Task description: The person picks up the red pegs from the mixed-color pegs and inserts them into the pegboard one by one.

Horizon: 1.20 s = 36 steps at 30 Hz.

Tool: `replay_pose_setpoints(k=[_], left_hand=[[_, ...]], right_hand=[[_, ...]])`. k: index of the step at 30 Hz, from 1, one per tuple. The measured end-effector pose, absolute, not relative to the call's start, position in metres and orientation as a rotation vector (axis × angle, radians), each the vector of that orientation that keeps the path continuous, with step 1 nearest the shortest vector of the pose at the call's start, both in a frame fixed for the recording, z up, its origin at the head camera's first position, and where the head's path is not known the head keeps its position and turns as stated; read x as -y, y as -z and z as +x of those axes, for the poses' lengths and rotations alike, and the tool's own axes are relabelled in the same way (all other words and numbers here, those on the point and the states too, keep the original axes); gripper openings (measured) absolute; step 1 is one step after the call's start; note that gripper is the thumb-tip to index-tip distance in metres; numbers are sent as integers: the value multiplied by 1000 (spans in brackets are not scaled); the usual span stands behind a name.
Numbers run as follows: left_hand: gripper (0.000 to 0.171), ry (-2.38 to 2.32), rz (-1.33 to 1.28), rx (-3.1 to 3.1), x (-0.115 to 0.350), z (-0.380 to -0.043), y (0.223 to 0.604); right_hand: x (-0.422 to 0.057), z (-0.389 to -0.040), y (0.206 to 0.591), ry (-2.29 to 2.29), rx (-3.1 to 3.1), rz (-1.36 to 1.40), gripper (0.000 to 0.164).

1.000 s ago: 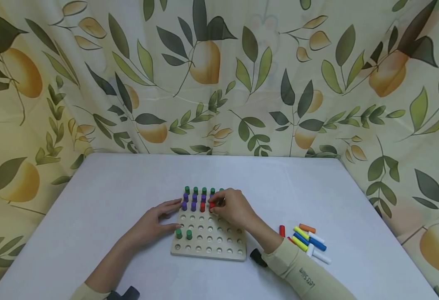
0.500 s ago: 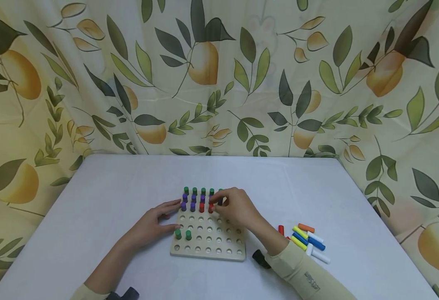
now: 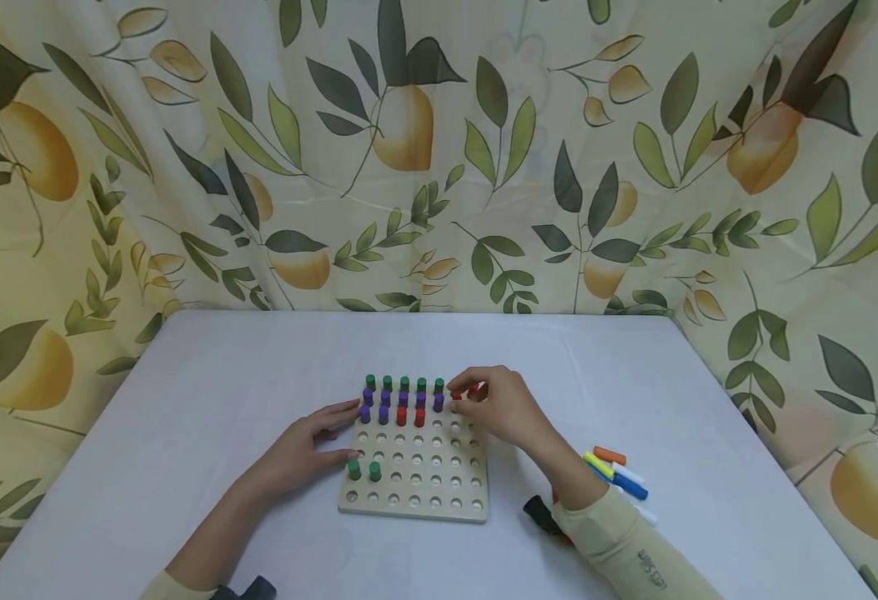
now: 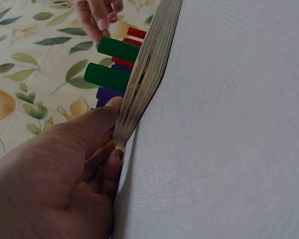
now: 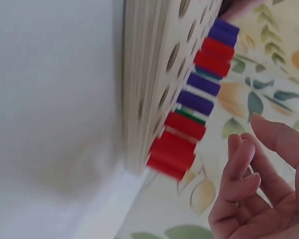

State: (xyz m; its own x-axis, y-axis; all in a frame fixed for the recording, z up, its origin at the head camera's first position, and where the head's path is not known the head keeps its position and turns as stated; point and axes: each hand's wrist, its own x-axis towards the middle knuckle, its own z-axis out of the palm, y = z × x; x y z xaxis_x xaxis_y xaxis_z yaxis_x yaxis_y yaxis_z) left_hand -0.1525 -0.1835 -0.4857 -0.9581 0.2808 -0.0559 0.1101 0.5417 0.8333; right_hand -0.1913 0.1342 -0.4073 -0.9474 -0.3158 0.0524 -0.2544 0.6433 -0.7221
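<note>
A light wooden pegboard (image 3: 413,479) full of round holes lies on the table. Green pegs (image 3: 404,383) stand along its far row, with purple pegs (image 3: 403,400) and red pegs (image 3: 401,416) in the rows before them. Two green pegs (image 3: 353,469) stand near the front left. My left hand (image 3: 305,446) rests against the board's left edge, thumb and fingers stretched out and touching it. My right hand (image 3: 500,404) is over the right end of the peg rows. In the right wrist view its fingers hold nothing and are apart from the red pegs (image 5: 185,127).
Loose pegs lie right of the board: an orange peg (image 3: 609,456), a yellow peg (image 3: 600,467), a blue peg (image 3: 630,486) and white ones, partly hidden by my right sleeve (image 3: 626,542). A patterned curtain (image 3: 439,208) hangs behind the white table (image 3: 281,358).
My right hand has let go of a red peg in the third row and moved right, to the red pegs at the row's end. My left hand has stayed at the edge.
</note>
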Motion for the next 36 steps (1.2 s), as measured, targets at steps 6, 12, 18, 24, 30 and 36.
replay_pose_setpoints(k=[6,12,18,24,30,36], left_hand=[[71,-1374,344,-2587,185,-153,485],[71,-1364,337,-2608,184,-154,484],[71,-1366,352,-2607,184,-154,487],[71,-1377,376,-2596,183,-153,485],[71,-1378,385,-2595,183,-153,485],[70,-1374,358,-2595,183,-152,485]], right_hand=[[-160,-192,410,1138,-2806,-402,17],[-185,-188,417,1084,-2809,-325,16],[-200,-184,412,1049,-2800,-321,16],[-218,-180,401,956,-2784,-298,17],[-237,-168,402,946,-2767,-265,17],[-251,-159,405,990,-2763,-254,17]])
